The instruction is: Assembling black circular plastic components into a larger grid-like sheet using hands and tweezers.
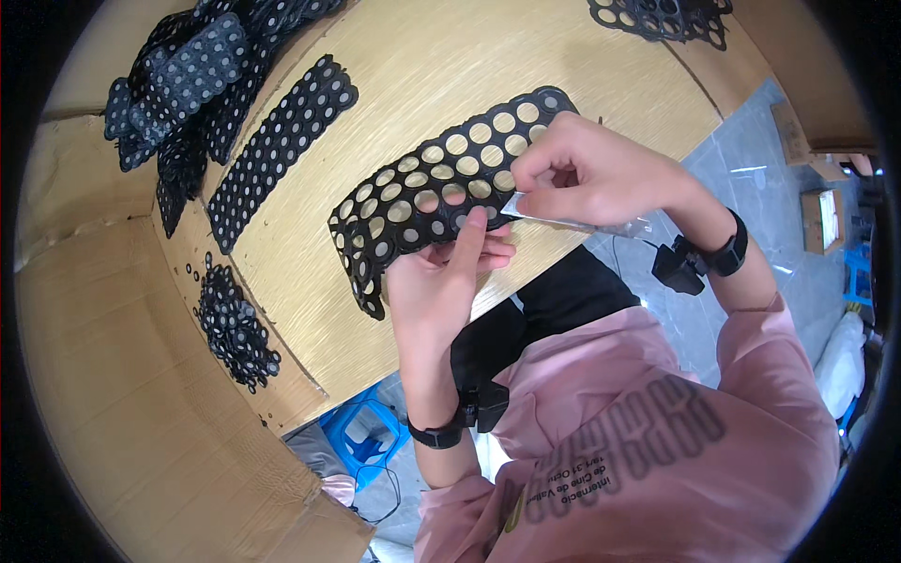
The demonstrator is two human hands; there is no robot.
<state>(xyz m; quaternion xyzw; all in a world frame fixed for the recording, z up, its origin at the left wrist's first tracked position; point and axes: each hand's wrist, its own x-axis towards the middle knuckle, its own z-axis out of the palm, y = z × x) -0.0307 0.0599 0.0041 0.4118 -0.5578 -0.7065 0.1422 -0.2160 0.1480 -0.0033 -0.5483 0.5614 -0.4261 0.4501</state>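
A black sheet (410, 190) with rows of round holes slants across the middle of the wooden table. Bare wood shows through many holes, while grey discs fill those along its near edge. My left hand (439, 272) grips this near edge, thumb on top and fingers underneath. Above the sheet's near right part, my right hand (596, 174) is closed in a pinch on a thin whitish, partly clear strip (554, 223). The strip's pointed end reaches the sheet edge close to my left thumb. What exactly the strip is cannot be made out.
A similar sheet with filled holes (282, 150) lies to the left, beside a heap of black sheets (188, 84). Small black rings or discs (235, 328) are piled at the left edge. Holed sheets (662, 19) lie far right. A blue stool (361, 436) stands below the table.
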